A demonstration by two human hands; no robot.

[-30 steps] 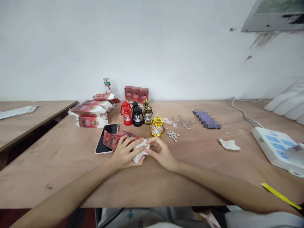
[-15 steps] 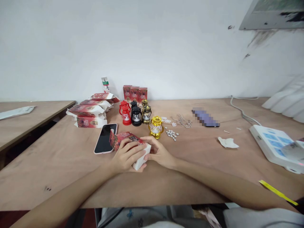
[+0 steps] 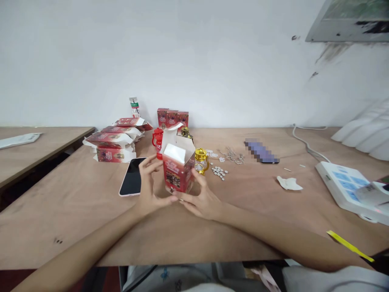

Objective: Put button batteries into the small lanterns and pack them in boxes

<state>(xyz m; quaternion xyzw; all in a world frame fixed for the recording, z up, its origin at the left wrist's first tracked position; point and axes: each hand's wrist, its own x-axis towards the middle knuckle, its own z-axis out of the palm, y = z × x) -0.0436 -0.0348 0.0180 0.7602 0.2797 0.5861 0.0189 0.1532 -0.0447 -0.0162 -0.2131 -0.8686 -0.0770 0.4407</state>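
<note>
A red printed carton (image 3: 176, 174) stands upright with its white top flaps raised. My right hand (image 3: 203, 198) grips its lower right side, with the thumb and fingers at the edge and base. On the other side my left hand (image 3: 148, 186) curves around the carton, its fingertips by the left edge and its thumb at the bottom front. Just behind to the right sits a gold toy lantern (image 3: 201, 161). A red lantern (image 3: 157, 140) and a bronze one (image 3: 186, 132) are partly hidden by the carton.
On the left lie a phone (image 3: 131, 178) and a stack of unfilled-looking red cartons (image 3: 112, 154). Closed cartons (image 3: 172, 117) stand by the wall. Button cells (image 3: 219, 172), metal hooks (image 3: 232, 155), a paper scrap (image 3: 289, 183) and a white power strip (image 3: 349, 190) are to the right.
The carton was lying tilted with its white end toward me and is now upright, flaps up. My left hand has shifted from over it to its left side; my right hand has moved lower.
</note>
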